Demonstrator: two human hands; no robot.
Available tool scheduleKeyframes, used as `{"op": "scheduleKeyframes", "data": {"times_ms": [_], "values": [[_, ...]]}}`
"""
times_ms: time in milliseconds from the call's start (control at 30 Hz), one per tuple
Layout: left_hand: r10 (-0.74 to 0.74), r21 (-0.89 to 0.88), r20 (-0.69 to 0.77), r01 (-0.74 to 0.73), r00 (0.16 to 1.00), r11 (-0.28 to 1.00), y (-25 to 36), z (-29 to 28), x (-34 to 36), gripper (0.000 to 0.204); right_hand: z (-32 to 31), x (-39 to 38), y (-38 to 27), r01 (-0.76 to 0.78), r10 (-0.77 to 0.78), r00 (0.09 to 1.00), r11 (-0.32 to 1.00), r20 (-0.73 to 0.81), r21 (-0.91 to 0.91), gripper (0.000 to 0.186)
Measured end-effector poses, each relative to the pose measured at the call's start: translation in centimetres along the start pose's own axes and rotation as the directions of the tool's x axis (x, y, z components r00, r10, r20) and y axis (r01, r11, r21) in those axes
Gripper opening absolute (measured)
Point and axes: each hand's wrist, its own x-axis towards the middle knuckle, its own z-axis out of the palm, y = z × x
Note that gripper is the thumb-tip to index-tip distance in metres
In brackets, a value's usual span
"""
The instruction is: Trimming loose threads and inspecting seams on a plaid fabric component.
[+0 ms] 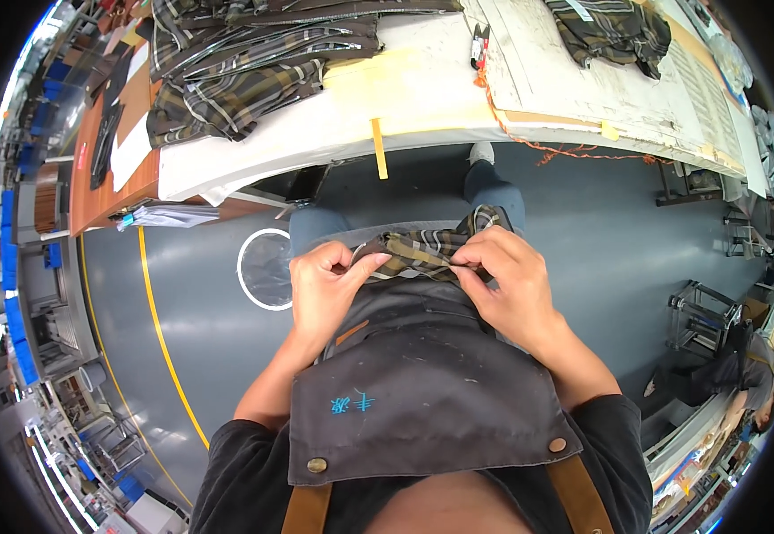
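The person's left hand (323, 283) pinches a brown plaid cloth (418, 252) between thumb and fingers; the right hand (513, 278) pinches its other side. The cloth is above the lap, before a white table (347, 102) bearing plaid garments (237, 100).

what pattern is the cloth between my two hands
The cloth is plaid, in olive and dark brown with pale lines, best seen in the head view.
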Motion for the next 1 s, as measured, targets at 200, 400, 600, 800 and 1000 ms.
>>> {"op": "scheduleKeyframes", "data": {"times_ms": [200,400,600,800,1000], "values": [[-0.131,-0.398,0.355,0.276,0.926,0.875,1.9,-0.3,0.4,0.029,-0.6,0.6,-0.2,0.004,-0.003,0.999,1.0,-0.045,0.028,0.02],[0.156,-0.722,0.67,0.589,0.726,0.362,0.5,0.4,-0.1,0.087,-1.8,1.9,-0.8,-0.002,-0.006,0.999,0.988,0.052,0.153,0.02],[0.262,-0.774,0.604,0.632,0.753,-0.03,0.8,3.4,-0.8,0.083,-2.3,2.7,-0.7,-0.072,0.027,0.979,0.972,0.202,0.222,0.018],[0.322,-0.776,0.581,0.628,0.748,-0.061,0.6,2.6,0.0,0.059,-2.8,2.9,0.0,-0.099,0.012,0.925,0.973,0.379,0.209,0.017],[0.383,-0.798,0.559,0.602,0.735,0.008,-0.1,3.0,0.8,0.047,-1.8,5.0,-2.1,-0.19,0.034,0.929,0.897,0.368,0.399,0.022]]}}
